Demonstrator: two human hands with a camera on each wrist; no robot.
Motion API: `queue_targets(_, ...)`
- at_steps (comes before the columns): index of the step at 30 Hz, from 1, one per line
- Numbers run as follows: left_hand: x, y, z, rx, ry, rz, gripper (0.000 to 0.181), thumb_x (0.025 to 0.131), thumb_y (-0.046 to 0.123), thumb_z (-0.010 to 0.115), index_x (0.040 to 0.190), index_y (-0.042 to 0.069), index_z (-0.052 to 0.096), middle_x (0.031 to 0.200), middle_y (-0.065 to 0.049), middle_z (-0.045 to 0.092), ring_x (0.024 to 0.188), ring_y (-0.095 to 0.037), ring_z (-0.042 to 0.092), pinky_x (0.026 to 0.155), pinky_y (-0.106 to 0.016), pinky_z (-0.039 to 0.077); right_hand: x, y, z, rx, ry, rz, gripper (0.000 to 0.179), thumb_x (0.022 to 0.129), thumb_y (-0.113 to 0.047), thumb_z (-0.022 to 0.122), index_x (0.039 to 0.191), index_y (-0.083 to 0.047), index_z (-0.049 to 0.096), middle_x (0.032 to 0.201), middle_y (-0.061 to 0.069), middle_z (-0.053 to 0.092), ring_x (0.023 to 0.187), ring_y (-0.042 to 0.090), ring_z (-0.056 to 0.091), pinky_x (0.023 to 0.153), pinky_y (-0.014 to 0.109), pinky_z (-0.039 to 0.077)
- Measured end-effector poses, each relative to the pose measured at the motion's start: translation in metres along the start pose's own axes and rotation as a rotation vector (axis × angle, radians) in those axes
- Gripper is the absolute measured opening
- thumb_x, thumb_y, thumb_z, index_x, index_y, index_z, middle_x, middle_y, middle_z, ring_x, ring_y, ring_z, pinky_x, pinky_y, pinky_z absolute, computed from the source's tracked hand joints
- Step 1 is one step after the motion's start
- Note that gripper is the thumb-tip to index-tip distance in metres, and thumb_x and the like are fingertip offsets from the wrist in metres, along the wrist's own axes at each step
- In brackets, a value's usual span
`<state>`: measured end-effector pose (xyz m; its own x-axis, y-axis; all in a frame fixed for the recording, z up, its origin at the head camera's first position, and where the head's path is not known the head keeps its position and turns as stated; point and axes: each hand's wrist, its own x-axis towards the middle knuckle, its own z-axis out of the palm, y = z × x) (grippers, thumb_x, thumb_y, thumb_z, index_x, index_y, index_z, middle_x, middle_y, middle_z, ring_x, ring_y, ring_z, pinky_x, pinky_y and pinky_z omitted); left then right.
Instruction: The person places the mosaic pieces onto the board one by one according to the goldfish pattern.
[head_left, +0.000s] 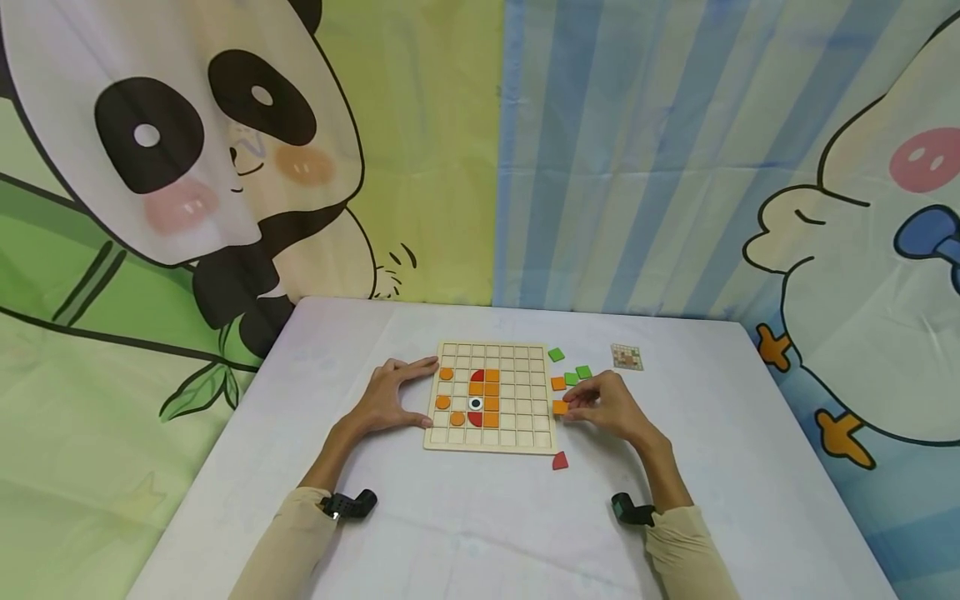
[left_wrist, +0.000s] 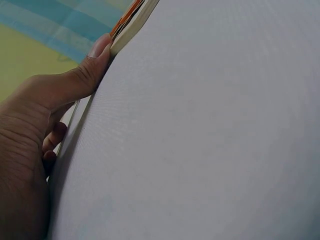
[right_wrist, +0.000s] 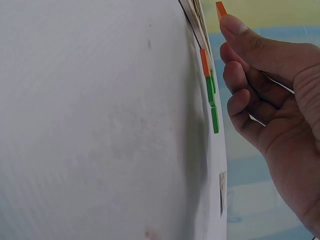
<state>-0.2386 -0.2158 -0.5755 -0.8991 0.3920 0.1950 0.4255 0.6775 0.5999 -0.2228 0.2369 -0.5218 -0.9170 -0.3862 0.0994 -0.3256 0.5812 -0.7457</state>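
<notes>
A square wooden grid board [head_left: 527,421] lies on the table with tiles in its left half. Orange square tiles form a column [head_left: 491,398], with red quarter-round tiles [head_left: 476,420], a black-and-white eye tile [head_left: 476,403] and round orange tiles [head_left: 443,402] to its left. My left hand [head_left: 381,400] rests along the board's left edge, thumb and forefinger spread wide; the left wrist view has its thumb [left_wrist: 97,55] against the edge. Just off the board's right side, my right hand [head_left: 609,408] pinches an orange square tile [right_wrist: 221,8], raised above the table in the right wrist view.
Beyond the right hand lie another orange square [head_left: 558,383] and several green tiles [head_left: 556,355]. One loose red quarter-round tile [head_left: 560,461] sits near the board's lower right corner. A small patterned card [head_left: 627,357] lies farther right. A printed curtain [head_left: 600,167] hangs behind the table.
</notes>
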Motion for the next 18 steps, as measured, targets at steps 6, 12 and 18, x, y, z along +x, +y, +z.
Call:
queue_targets(6, 0.0, 0.0, 0.0, 0.001, -0.004, -0.007, 0.111, 0.063, 0.057, 0.102, 0.16, 0.026, 0.058, 0.17, 0.004, 0.052, 0.115, -0.022, 0.05, 0.1, -0.049, 0.033, 0.003, -0.001, 0.004, 0.014, -0.015, -0.012, 0.02, 0.08, -0.005, 0.096, 0.096, -0.002, 0.085, 0.082, 0.001, 0.08, 0.074, 0.011, 0.068, 0.071, 0.024, 0.055)
queue_targets(12, -0.001, 0.002, -0.001, -0.004, -0.007, -0.012, 0.111, 0.063, 0.054, 0.103, 0.16, 0.025, 0.058, 0.171, 0.004, 0.052, 0.115, -0.022, 0.05, 0.101, -0.049, 0.032, 0.005, -0.005, 0.008, 0.026, -0.024, -0.03, 0.02, 0.079, -0.004, 0.097, 0.096, -0.002, 0.085, 0.083, 0.004, 0.081, 0.074, 0.011, 0.068, 0.071, 0.024, 0.056)
queue_targets(18, -0.001, 0.004, -0.002, -0.009, -0.011, -0.023, 0.111, 0.063, 0.053, 0.104, 0.16, 0.026, 0.058, 0.171, 0.005, 0.051, 0.116, -0.022, 0.05, 0.102, -0.05, 0.032, 0.007, -0.009, 0.013, 0.05, -0.036, -0.032, 0.023, 0.078, -0.003, 0.097, 0.097, 0.0, 0.085, 0.083, 0.006, 0.081, 0.074, 0.011, 0.07, 0.071, 0.023, 0.057)
